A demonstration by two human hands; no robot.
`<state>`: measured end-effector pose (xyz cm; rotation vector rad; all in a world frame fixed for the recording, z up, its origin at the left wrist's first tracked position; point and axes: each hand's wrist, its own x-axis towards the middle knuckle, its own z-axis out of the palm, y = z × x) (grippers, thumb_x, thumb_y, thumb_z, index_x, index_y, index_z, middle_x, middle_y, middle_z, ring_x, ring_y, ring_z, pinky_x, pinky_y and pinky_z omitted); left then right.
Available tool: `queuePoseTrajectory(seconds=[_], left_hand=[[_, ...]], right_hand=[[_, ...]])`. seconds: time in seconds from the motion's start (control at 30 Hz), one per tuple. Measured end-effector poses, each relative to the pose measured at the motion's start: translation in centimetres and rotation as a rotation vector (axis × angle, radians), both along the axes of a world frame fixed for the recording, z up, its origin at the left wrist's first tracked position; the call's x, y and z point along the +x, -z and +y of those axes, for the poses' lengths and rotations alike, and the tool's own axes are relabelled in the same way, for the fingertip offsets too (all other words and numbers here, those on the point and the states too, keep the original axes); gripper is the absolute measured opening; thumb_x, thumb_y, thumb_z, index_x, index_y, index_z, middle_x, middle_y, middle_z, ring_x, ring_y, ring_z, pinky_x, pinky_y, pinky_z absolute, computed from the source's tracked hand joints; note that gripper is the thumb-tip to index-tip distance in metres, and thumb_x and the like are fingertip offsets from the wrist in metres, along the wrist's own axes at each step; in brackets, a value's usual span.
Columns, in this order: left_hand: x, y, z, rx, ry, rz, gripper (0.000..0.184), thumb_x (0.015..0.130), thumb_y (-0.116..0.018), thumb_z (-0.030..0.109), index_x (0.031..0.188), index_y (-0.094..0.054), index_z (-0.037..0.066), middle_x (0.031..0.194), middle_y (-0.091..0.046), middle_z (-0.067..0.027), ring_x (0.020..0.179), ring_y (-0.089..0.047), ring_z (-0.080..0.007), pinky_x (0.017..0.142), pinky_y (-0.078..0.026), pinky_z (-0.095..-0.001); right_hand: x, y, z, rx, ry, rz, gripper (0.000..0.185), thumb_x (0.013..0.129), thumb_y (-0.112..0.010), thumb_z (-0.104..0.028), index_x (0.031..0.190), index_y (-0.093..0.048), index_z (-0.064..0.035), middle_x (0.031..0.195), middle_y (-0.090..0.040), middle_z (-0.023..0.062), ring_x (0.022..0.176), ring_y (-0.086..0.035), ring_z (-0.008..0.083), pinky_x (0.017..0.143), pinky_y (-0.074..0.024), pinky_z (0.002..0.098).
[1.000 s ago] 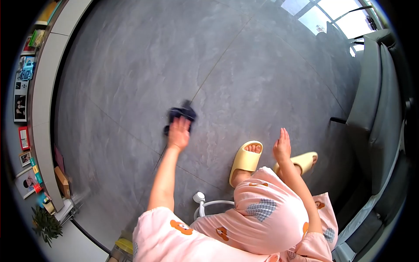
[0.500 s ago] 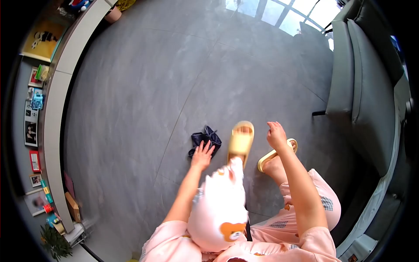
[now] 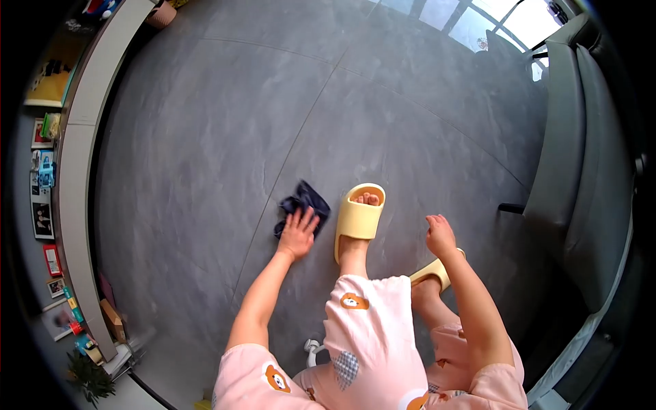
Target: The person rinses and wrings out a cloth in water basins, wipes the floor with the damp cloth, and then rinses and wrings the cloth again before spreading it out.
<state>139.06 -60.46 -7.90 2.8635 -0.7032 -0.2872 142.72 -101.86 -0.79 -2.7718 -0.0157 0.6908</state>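
A crumpled dark navy cloth (image 3: 311, 199) lies on the grey floor to the left of my forward foot. My left hand (image 3: 298, 234) rests flat on its lower part, fingers spread, hiding some of the fabric. To the right, my right hand (image 3: 441, 234) hangs in the air with loosely curled fingers, and nothing shows in them. Below that hand is a yellow slipper (image 3: 437, 272) on one foot, partly hidden by my forearm. The other yellow slipper (image 3: 359, 219) is on my forward foot, between the two hands.
A long low cabinet (image 3: 80, 147) with photo frames and small items runs along the left. On the right stands a dark grey sofa (image 3: 557, 143) with a black leg (image 3: 511, 208). A potted plant (image 3: 92, 379) is at lower left.
My left hand and the cloth have shifted left, and the cloth is spread differently. My raised knee has lowered and swung right. My right hand has moved slightly lower in view.
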Motion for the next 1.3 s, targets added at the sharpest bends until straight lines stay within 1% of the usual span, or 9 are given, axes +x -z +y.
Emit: queuePoseTrajectory(seconds=[0.2,0.47,0.6,0.7,0.8,1.0,1.07,1.2,1.3], left_hand=[[11.1,-0.7,1.5,-0.095,0.805,0.168,0.063,0.070,-0.057,0.029,0.131,-0.044,0.023,0.143,-0.033,-0.0016,0.134,-0.023,-0.0256,0.108,-0.020,-0.0453],[19.2,-1.2,1.2,-0.149,0.940,0.244,0.051,0.075,-0.053,0.029,0.126,-0.048,0.032,0.142,-0.034,0.0051,0.135,-0.022,-0.0226,0.108,-0.022,-0.0426],[25.3,0.2,2.7,-0.044,0.477,-0.071,0.054,0.064,-0.060,0.022,0.117,-0.056,0.019,0.126,-0.050,-0.0039,0.128,-0.032,-0.0321,0.106,-0.026,-0.0456],[31.2,0.5,0.7,0.019,-0.091,-0.154,0.057,0.081,-0.049,0.021,0.136,-0.035,0.015,0.144,-0.027,-0.0096,0.130,-0.026,-0.0348,0.104,-0.027,-0.0468],[30.5,3.4,-4.0,0.114,-0.375,-0.355,0.058,0.085,-0.044,0.026,0.138,-0.030,0.009,0.145,-0.023,-0.0165,0.128,-0.027,-0.0413,0.101,-0.027,-0.0525],[18.2,0.1,-16.1,0.078,0.180,0.072,0.060,0.079,-0.051,0.027,0.135,-0.037,0.011,0.146,-0.022,-0.0143,0.133,-0.017,-0.0405,0.105,-0.019,-0.0527],[18.0,-1.0,-19.1,-0.191,0.460,0.142,0.059,0.077,-0.056,0.027,0.133,-0.041,0.016,0.145,-0.027,-0.0087,0.136,-0.015,-0.0332,0.108,-0.017,-0.0479],[21.0,-1.4,-22.9,-0.213,0.709,0.175,0.061,0.073,-0.060,0.025,0.131,-0.043,0.020,0.139,-0.037,-0.0033,0.135,-0.021,-0.0274,0.109,-0.019,-0.0442],[25.5,-0.2,-21.7,-0.195,0.674,0.125,0.060,0.072,-0.060,0.025,0.129,-0.046,0.021,0.134,-0.042,-0.0044,0.133,-0.025,-0.0280,0.108,-0.021,-0.0458]], right_hand=[[4.8,0.2,0.6,0.116,-0.079,0.130,0.030,0.079,-0.049,-0.009,0.107,-0.057,-0.0047,0.108,-0.059,0.0119,0.109,-0.051,0.0290,0.093,-0.0417,0.0375],[8.8,0.1,0.5,0.147,-0.182,0.215,0.025,0.078,-0.051,-0.008,0.102,-0.058,-0.0060,0.106,-0.059,0.0107,0.099,-0.055,0.0294,0.082,-0.0469,0.0382],[8.9,-0.5,-1.1,0.186,-0.143,0.226,0.029,0.078,-0.051,-0.007,0.106,-0.057,-0.0056,0.107,-0.058,0.0112,0.099,-0.055,0.0302,0.082,-0.0470,0.0387],[6.9,-1.0,-2.5,0.196,-0.104,0.220,0.032,0.078,-0.051,-0.006,0.109,-0.055,-0.0048,0.115,-0.054,0.0132,0.104,-0.053,0.0316,0.086,-0.0457,0.0387],[4.8,-0.5,-2.6,0.175,-0.070,0.075,0.038,0.075,-0.054,-0.006,0.113,-0.053,-0.0051,0.128,-0.045,0.0133,0.113,-0.048,0.0292,0.088,-0.0456,0.0387],[3.8,-1.7,-3.8,0.240,-0.068,0.080,0.040,0.074,-0.055,-0.006,0.114,-0.053,-0.0051,0.128,-0.046,0.0135,0.113,-0.047,0.0301,0.092,-0.0431,0.0384],[3.0,-1.4,-4.7,0.265,-0.051,0.070,0.039,0.074,-0.055,-0.006,0.113,-0.054,-0.0050,0.127,-0.047,0.0136,0.113,-0.048,0.0304,0.092,-0.0431,0.0384],[1.3,0.2,-4.7,0.280,0.072,0.013,0.039,0.074,-0.055,-0.005,0.113,-0.054,-0.0046,0.126,-0.047,0.0135,0.113,-0.048,0.0302,0.092,-0.0424,0.0382],[1.3,1.4,-3.6,0.248,0.117,-0.073,0.042,0.074,-0.054,-0.004,0.116,-0.052,-0.0037,0.129,-0.045,0.0141,0.116,-0.045,0.0307,0.095,-0.0398,0.0392]])
